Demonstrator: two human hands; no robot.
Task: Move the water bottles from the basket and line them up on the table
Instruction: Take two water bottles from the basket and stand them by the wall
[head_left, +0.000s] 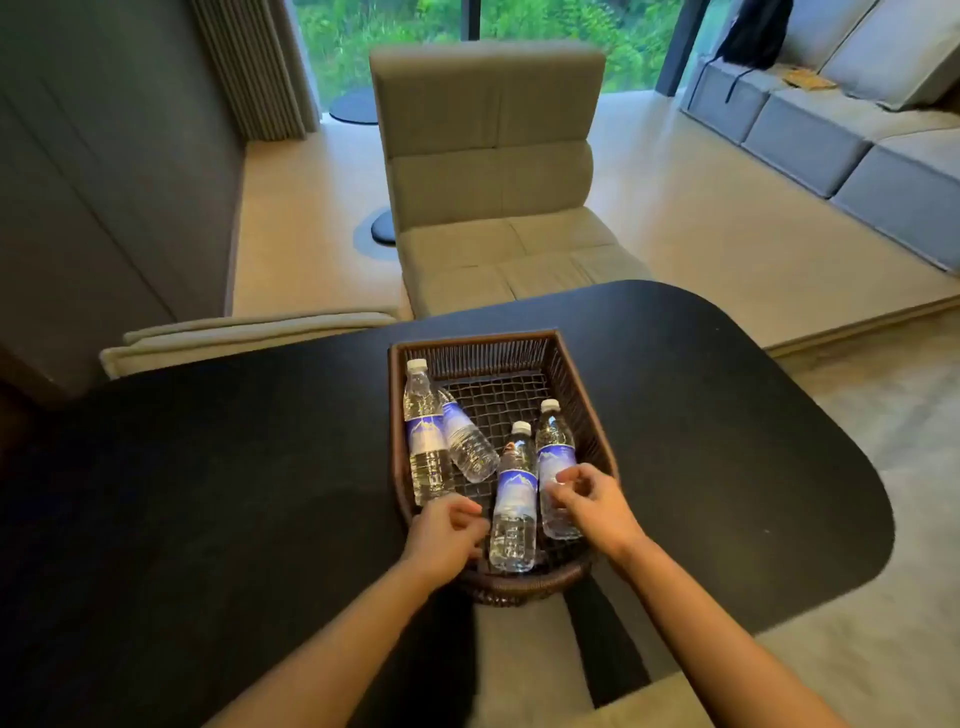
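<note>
A dark woven basket (478, 345) sits on the black table (234, 467), holding several clear water bottles with blue labels and white caps. One bottle (423, 431) leans at the left wall, another (467, 441) lies tilted beside it. A third bottle (514, 504) stands in the middle front, a fourth (556, 457) at the right. My left hand (444, 535) hovers over the basket's near left rim, fingers curled, holding nothing. My right hand (592, 501) reaches the right bottle's lower half, fingertips at it, not closed around it.
A beige upholstered chair (488, 171) faces the table's far edge, with a second cushion (239, 332) at the left. A grey sofa (857, 130) runs along the right. The table's rounded edge curves at the right (872, 499).
</note>
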